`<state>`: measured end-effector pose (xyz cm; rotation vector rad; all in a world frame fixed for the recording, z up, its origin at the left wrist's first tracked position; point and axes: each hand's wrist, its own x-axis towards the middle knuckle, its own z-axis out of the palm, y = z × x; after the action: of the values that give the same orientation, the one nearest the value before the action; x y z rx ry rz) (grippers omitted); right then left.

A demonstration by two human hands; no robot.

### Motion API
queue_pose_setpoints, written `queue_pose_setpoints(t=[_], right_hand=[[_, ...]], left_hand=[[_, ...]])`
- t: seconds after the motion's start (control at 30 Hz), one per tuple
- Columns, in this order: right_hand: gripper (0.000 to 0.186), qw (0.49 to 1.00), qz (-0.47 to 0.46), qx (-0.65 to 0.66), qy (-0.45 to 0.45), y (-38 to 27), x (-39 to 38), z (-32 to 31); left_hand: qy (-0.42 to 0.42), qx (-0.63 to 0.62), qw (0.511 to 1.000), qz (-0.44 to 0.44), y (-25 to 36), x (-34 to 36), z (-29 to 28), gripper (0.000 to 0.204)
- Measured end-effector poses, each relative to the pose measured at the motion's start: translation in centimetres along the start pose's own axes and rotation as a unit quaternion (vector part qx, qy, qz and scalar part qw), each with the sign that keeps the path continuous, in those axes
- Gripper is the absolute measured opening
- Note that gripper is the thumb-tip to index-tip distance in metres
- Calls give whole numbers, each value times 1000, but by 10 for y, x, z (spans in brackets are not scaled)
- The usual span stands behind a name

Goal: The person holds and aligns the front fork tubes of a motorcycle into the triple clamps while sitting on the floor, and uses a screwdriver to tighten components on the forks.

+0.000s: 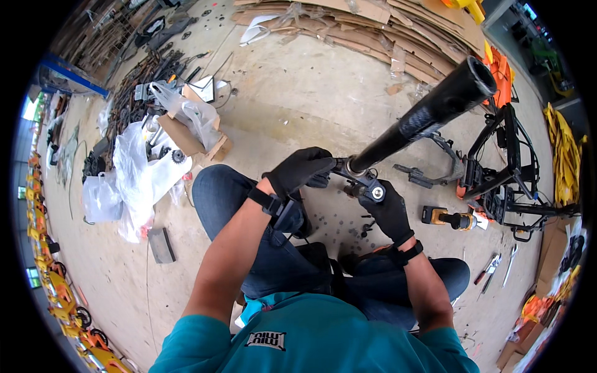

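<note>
A long black metal tube point(415, 119) slants up and away to the right, its open end high. At its lower end is a black metal bracket point(374, 190) with a silver bolt head facing me. My left hand point(302, 169), in a black glove, is closed around a black part on the left of the tube's base. My right hand point(389, 212), also gloved in black, grips the bracket's right side; its fingertips are partly hidden behind it. Below, small dark bolts point(365, 231) lie scattered on the floor between my bent legs.
To the right lie a yellow-and-black cordless power tool point(449, 218), pliers point(492, 266) and a wrench point(510, 265), near black metal frames point(507, 158). Plastic bags point(134, 180) and an open cardboard box point(181, 133) are at left, with a dark block point(161, 246). Flattened cardboard point(354, 25) is stacked beyond.
</note>
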<state>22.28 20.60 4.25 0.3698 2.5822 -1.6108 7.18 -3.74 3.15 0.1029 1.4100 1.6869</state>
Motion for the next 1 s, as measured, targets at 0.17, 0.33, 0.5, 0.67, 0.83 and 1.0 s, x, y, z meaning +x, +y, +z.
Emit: queue_pose_setpoints(t=[0.17,0.33,0.5,0.67,0.83,1.0], right_hand=[[45,1000,-23,-1,-15,7,-3,-25],[41,997,-27,-62,-32,22,-12,-55],[33,995,26,-72,-62,40,-15,-66],[34,991,66,-84,-81,44,-16,-68],[40,988,115,54,-89,42,-20,-69],[42,991,75,16,-110,36,-22,-72]], left_hand=[[-8,-122,992,3,-19,-7,19,38],[-16,-231,973,11,-53,-11,49,43],[-26,-140,990,-19,-46,-15,57,42],[129,9,991,-17,-23,-22,48,37],[235,45,969,68,-16,-23,39,31],[230,86,965,92,-14,-19,36,28]])
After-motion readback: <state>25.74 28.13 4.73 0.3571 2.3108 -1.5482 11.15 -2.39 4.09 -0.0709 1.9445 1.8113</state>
